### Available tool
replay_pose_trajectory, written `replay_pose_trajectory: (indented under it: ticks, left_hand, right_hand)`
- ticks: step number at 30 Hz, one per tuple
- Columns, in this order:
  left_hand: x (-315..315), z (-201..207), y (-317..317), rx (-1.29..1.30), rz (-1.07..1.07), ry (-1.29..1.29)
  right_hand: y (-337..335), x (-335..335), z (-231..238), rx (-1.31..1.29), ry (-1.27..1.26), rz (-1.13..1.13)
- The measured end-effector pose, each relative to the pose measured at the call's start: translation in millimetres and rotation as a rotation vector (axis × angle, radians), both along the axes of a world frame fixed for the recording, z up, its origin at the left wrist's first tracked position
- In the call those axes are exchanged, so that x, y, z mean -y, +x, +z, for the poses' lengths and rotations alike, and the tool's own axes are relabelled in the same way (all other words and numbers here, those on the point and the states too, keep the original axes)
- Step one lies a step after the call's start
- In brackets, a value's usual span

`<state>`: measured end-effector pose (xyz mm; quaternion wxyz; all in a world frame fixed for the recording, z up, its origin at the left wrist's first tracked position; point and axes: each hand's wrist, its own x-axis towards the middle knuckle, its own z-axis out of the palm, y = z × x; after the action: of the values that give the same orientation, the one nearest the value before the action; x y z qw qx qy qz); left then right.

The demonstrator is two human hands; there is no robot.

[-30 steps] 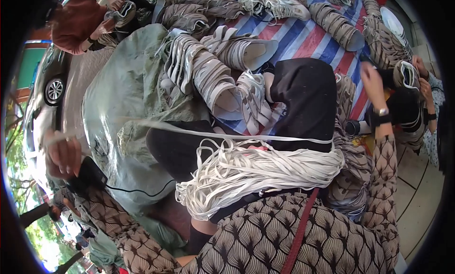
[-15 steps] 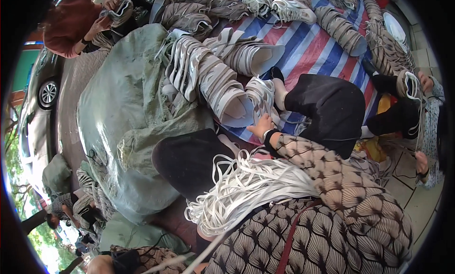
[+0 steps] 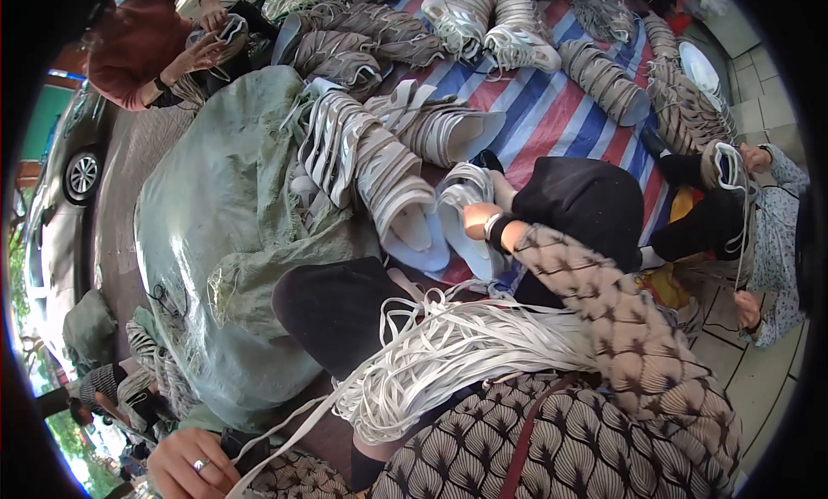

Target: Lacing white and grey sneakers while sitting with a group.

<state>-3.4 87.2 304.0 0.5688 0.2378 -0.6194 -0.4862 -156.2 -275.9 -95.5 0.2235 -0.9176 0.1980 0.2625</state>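
Before me, a red, white and blue striped plastic sheet (image 3: 545, 126) bears nested stacks of beige-grey shoe uppers (image 3: 598, 78).

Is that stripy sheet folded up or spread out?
Spread out: the striped sheet lies opened across the ground, its stripes showing between stacks of shoe pieces.

Roadside workplace: car (image 3: 69, 219), stacked shoe uppers (image 3: 454, 207)

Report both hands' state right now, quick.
Left hand: fingers curled, white lace running alongside; grip cannot be told.
Right hand: on the shoe uppers; grip cannot be told.
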Motion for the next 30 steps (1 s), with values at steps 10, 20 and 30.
replay_pose_trajectory:
  ticks: [10, 20, 30]
  left_hand:
    - [5.4, 25.7, -21.7, 0.076, -0.168, -0.037]
    - [31.2, 34.0, -42.7, 0.099, -0.180, -0.034]
    - [95.7, -9.9, -46.7, 0.336, 0.323, -0.043]
  right_hand:
    - [63.7, 61.7, 274.0, 0.725, -0.462, 0.319]
    - [-18.3, -21.2, 262.9, 0.539, -0.607, 0.396]
    - [-86.6, -77.1, 239.1, 0.465, -0.254, 0.542]
